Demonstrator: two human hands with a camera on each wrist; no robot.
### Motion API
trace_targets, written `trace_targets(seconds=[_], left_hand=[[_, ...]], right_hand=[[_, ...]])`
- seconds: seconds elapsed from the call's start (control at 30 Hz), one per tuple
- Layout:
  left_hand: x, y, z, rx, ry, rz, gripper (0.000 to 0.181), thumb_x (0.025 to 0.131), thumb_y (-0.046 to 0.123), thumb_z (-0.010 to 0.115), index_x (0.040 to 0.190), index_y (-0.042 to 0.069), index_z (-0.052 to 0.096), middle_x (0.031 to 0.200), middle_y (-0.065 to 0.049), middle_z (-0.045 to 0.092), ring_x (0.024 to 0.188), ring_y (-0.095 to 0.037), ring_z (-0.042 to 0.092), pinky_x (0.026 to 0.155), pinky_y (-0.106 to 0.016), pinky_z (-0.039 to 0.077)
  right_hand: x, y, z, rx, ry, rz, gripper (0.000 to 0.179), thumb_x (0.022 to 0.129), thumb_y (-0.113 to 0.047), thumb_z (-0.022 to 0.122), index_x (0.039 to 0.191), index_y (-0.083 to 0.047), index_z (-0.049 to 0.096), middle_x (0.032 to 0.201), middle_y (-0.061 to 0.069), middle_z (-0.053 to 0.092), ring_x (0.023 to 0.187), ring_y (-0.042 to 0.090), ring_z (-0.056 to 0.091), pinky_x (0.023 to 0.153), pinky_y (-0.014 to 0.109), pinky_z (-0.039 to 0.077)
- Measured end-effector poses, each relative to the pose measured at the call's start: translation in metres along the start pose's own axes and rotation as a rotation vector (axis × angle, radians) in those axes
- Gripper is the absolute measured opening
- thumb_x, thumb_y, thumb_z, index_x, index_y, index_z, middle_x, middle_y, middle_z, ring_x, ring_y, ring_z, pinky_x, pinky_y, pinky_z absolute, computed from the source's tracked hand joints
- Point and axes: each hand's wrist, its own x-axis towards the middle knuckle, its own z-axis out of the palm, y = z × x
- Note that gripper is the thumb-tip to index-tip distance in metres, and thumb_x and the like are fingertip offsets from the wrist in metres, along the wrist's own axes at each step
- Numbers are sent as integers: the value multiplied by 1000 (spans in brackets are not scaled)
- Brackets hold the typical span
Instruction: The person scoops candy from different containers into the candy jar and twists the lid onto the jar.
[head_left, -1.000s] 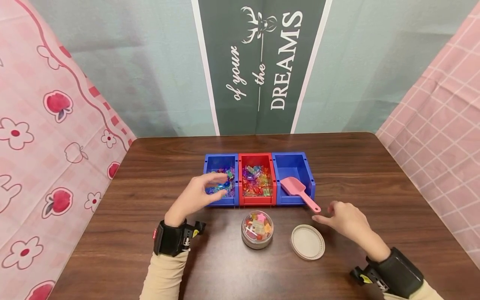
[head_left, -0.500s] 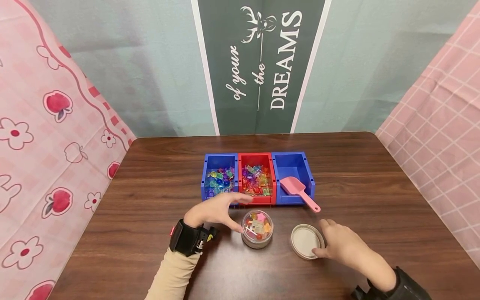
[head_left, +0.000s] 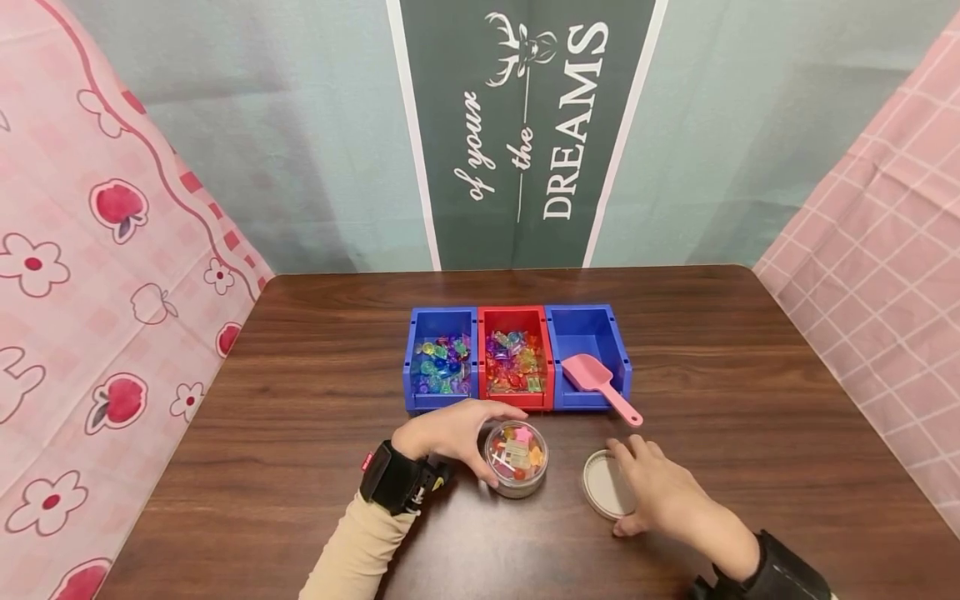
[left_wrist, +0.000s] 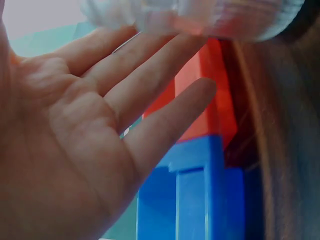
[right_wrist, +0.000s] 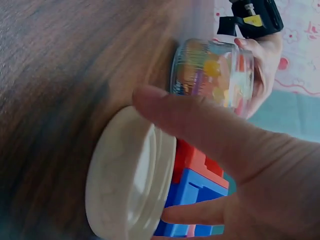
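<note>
A clear round jar filled with colourful pieces stands upright on the table. My left hand is round its left side, thumb at the near side and fingers along the far side. The little finger extends straight below the jar in the left wrist view. To the right, a cream ridged lid lies inner side up. My right hand spreads over the lid's right part, covering some of it. Its thumb reaches the lid's rim in the right wrist view, and a finger is at the rim's other side.
Behind the jar stand three joined bins: a blue bin and a red bin with colourful translucent beads, and another blue bin. A pink scoop leans in that right bin, its handle over the front edge. Patterned cloths hang around the table.
My left hand has moved right and nearer, from over the left bin to the jar. My right hand has moved left and nearer, from beside the scoop handle to over the lid.
</note>
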Motion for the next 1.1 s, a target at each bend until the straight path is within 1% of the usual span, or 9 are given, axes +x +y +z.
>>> trace_targets(seconds=[0.1,0.23,0.33,0.47,0.57,0.7,0.93,1.03,1.1], left_hand=[[3,1,2,-28,-13,2,85,61,22,91,136,11,51,130,-4,62,121,-16,55,106,-24,43],[4,1,3,-30,-12,-1,83,60,22,91,133,13,53,127,-2,63,118,-13,56,104,-21,43],[4,0,4,-23,1,4,83,61,23,91,133,13,53,127,-2,64,118,-13,56,104,-22,43],[6,-1,5,-5,35,10,82,61,25,91,133,11,53,127,-3,63,118,-15,56,105,-25,44],[7,-2,7,18,68,3,83,62,27,91,133,11,53,128,-3,63,120,-17,56,106,-27,44],[8,-3,7,22,97,-17,82,64,29,90,135,13,51,129,-3,62,121,-19,56,106,-31,44],[8,-3,7,18,104,-38,83,65,29,89,136,13,50,130,-4,61,122,-20,55,106,-33,45],[8,-4,8,13,98,-43,83,65,29,89,136,13,49,131,-4,61,123,-20,55,106,-33,44],[8,-4,8,9,95,-44,83,65,28,89,137,13,49,132,-4,60,124,-21,55,107,-34,44]], right_hand=[[2,-2,2,-10,-7,-5,100,40,-33,96,126,-3,54,108,14,55,101,31,57,61,46,53],[3,-4,4,-11,-11,-15,95,42,-32,95,123,-3,55,109,14,54,101,31,57,64,46,54],[3,-4,5,-15,1,-36,92,44,-31,95,122,-2,55,108,14,54,101,30,56,67,46,55],[5,-5,6,-20,9,-59,91,43,-29,96,120,-1,56,105,13,53,97,29,55,68,44,54],[6,-6,7,-15,8,-58,91,42,-28,96,119,-2,56,102,11,52,95,27,55,66,43,54],[7,-6,8,-10,10,-54,88,42,-26,96,117,-2,56,100,10,52,93,26,53,64,41,53],[7,-6,9,-3,21,-73,87,43,-29,95,116,-2,57,100,9,52,91,24,53,64,38,52],[5,-5,9,25,59,-112,85,44,-33,94,114,-3,57,99,6,53,90,20,53,67,36,52],[4,-5,9,72,101,-152,83,45,-34,92,114,-4,57,99,4,54,88,17,53,69,34,51]])
